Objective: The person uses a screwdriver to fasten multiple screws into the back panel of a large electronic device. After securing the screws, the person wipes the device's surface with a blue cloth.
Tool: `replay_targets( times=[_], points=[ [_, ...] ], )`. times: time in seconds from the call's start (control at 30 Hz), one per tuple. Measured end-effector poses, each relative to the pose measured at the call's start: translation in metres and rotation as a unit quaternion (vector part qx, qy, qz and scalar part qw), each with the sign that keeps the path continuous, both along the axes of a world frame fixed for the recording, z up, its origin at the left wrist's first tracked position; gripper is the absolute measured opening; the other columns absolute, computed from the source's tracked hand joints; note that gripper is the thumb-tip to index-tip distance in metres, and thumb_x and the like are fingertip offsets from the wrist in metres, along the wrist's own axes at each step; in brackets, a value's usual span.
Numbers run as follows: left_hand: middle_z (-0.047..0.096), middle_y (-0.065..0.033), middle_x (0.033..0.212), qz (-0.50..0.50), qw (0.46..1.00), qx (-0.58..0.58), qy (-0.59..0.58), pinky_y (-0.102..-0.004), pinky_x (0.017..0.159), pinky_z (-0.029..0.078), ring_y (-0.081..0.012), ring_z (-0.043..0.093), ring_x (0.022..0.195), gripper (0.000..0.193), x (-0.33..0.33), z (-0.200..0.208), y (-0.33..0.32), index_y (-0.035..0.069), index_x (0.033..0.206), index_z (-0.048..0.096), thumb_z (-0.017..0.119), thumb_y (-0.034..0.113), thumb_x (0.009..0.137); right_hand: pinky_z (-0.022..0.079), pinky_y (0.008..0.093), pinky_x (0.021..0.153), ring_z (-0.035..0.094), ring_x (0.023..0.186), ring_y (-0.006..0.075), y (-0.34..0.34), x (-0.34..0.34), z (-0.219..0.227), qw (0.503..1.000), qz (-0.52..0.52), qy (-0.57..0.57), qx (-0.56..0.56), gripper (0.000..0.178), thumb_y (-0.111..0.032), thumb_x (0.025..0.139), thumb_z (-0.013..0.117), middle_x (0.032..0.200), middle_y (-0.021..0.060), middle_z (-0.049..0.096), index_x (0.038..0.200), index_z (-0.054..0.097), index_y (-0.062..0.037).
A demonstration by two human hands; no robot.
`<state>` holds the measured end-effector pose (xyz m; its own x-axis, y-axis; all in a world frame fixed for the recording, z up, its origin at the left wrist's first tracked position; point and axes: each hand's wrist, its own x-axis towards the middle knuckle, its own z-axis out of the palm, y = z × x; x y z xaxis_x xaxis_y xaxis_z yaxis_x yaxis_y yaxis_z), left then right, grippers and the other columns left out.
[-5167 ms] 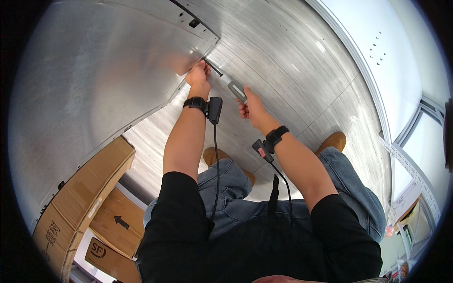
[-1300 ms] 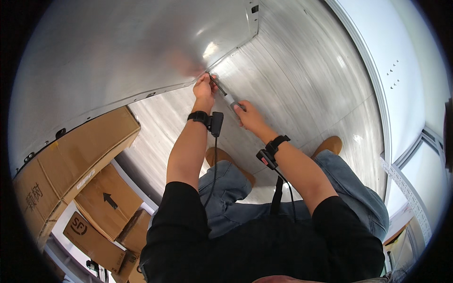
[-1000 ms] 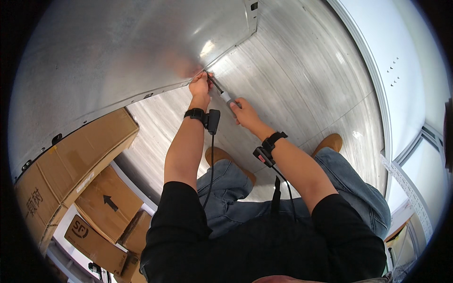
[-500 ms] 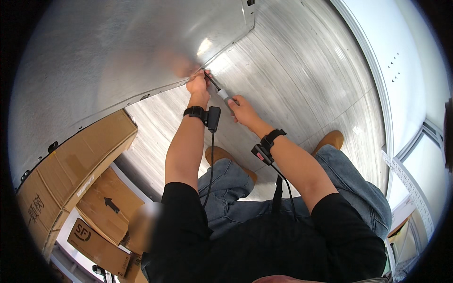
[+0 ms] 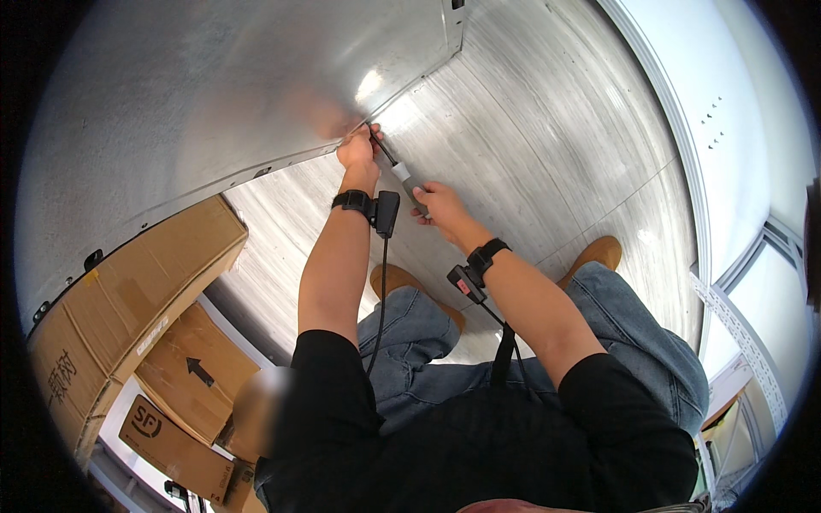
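My right hand (image 5: 440, 205) grips the back part of the grey handle of a screwdriver (image 5: 413, 185), thumb along it and fingers curled beneath. Its thin dark shaft slants up and left to the lower edge of a large grey metal panel (image 5: 214, 103). There my left hand (image 5: 357, 150) is closed, its fingers bunched around the screwdriver's tip against that edge. Whatever is pinched between those fingers is too small and hidden to make out.
Large cardboard boxes (image 5: 201, 368) stand at the lower left beside the panel. A white curved wall (image 5: 727, 120) rises on the right above the wood-patterned floor (image 5: 547, 128). Black bands with small devices and cables (image 5: 385, 291) sit on both my wrists.
My right hand has slid back a little and turned on the screwdriver, so more of the grey handle shows. The left hand stays at the panel's edge.
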<state>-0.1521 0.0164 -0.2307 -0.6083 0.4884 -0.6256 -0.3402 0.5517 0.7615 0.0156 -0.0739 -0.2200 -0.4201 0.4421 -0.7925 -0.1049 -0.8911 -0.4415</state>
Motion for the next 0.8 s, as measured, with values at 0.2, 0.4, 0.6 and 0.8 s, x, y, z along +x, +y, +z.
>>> replay_targets(
  times=[0.2, 0.4, 0.6, 0.8],
  points=[
    [0.068, -0.0083, 0.082, 0.035, 0.999, 0.014, -0.03, -0.0249, 0.05, 0.04, -0.0129, 0.059, 0.06, 0.012, 0.007, 0.002, 0.002, 0.003, 0.095, 0.059, 0.047, 0.005, 0.092, 0.049, 0.0334, 0.062, 0.058, 0.073, 0.0177, 0.001, -0.008, 0.003, 0.997, -0.062, -0.013, -0.051, 0.028, -0.026, 0.096, 0.05, 0.093, 0.0095, 0.057, 0.105, 0.055, 0.0002],
    [0.068, -0.0086, 0.081, 0.042, 0.998, 0.027, -0.048, -0.0246, 0.048, 0.038, -0.0134, 0.059, 0.058, 0.013, 0.009, -0.001, 0.006, 0.002, 0.098, 0.058, 0.046, 0.004, 0.092, 0.049, 0.0312, 0.06, 0.059, 0.069, 0.017, -0.002, -0.009, 0.002, 0.994, -0.103, -0.016, -0.041, 0.032, -0.029, 0.094, 0.053, 0.086, 0.0095, 0.057, 0.1, 0.054, 0.0025],
    [0.068, -0.0082, 0.081, 0.025, 0.999, 0.023, -0.036, -0.0247, 0.048, 0.038, -0.0131, 0.059, 0.059, 0.015, 0.01, -0.006, 0.006, 0.002, 0.099, 0.058, 0.046, 0.004, 0.092, 0.048, 0.0303, 0.06, 0.056, 0.067, 0.0155, -0.005, -0.002, -0.01, 0.995, -0.091, 0.027, -0.038, 0.037, -0.031, 0.093, 0.055, 0.085, 0.0092, 0.056, 0.108, 0.049, 0.0021],
    [0.068, -0.0086, 0.081, 0.025, 0.999, 0.014, -0.039, -0.0244, 0.048, 0.039, -0.013, 0.059, 0.059, 0.014, 0.013, -0.006, 0.007, 0.001, 0.097, 0.058, 0.045, 0.004, 0.093, 0.047, 0.0326, 0.062, 0.056, 0.072, 0.0175, -0.004, -0.001, -0.003, 0.996, -0.081, -0.014, -0.028, 0.036, -0.033, 0.095, 0.05, 0.088, 0.0076, 0.054, 0.109, 0.053, -0.0002]
  ],
)
